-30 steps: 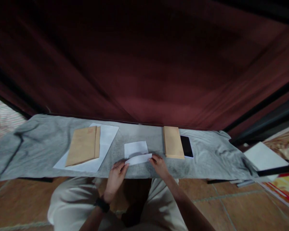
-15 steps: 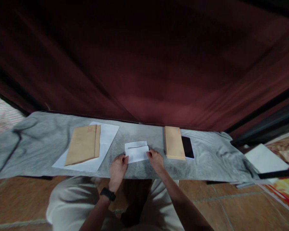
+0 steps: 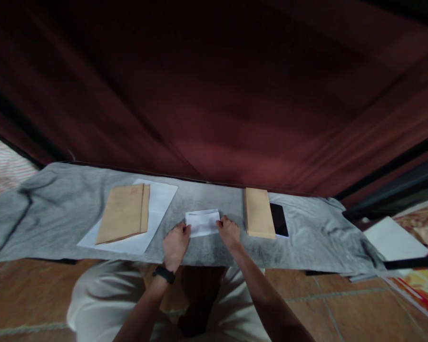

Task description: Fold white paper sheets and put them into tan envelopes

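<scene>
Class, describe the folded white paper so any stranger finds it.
Find the grey cloth below the red curtain. Near its middle, the left hand and right hand hold the folded white paper. Unlike the larger white sheet, it has no brown envelopes on top.

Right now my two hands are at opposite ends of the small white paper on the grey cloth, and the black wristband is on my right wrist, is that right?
Not quite: the head view shows the black wristband on your left wrist, not your right. Your left hand and right hand are at opposite ends of the small white paper on the grey cloth.
</scene>
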Tool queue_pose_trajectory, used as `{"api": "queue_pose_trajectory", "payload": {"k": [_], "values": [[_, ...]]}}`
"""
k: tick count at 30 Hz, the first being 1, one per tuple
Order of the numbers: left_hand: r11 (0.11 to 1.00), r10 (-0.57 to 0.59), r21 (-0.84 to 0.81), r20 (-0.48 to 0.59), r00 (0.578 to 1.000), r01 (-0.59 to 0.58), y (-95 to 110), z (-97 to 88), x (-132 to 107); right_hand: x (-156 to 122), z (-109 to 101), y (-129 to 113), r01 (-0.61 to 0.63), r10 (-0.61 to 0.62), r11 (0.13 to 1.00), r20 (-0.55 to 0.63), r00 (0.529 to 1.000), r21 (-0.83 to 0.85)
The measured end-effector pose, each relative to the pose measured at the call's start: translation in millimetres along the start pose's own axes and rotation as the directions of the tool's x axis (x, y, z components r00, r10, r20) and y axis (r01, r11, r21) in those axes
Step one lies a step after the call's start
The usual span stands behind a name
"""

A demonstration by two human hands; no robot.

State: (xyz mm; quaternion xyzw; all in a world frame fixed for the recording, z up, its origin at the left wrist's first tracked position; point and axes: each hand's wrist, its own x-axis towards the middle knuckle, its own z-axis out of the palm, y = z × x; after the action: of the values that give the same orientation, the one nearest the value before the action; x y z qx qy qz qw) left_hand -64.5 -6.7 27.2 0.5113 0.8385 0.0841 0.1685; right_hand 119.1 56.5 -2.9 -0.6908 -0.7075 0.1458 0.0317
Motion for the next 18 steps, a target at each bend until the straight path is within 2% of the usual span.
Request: {"api": "queue_pose_trajectory", "payload": {"k": [5, 12, 16, 18], "values": [[0.999, 0.017, 0.046, -0.054, 0.998, -0.014, 0, 4.6, 5, 8, 4, -4, 0.011, -0.013, 0.999, -0.058, 0.998, -0.034], [0.996, 0.018, 0.084, -0.072, 0.997, -0.012, 3, 4.7, 8, 15, 16, -2, 0.051, -0.05, 0.999, -0.178, 0.983, -0.002], [0.995, 0.028, 0.1, -0.096, 0.995, -0.019, 2, 7.3, 9, 14, 20, -1, 0.106, -0.102, 0.994, -0.298, 0.949, 0.0], [0.994, 0.029, 0.107, -0.106, 0.994, -0.018, 1, 9.4, 9, 11, 23, -1, 0.183, -0.169, 0.983, -0.35, 0.921, 0.009]]}}
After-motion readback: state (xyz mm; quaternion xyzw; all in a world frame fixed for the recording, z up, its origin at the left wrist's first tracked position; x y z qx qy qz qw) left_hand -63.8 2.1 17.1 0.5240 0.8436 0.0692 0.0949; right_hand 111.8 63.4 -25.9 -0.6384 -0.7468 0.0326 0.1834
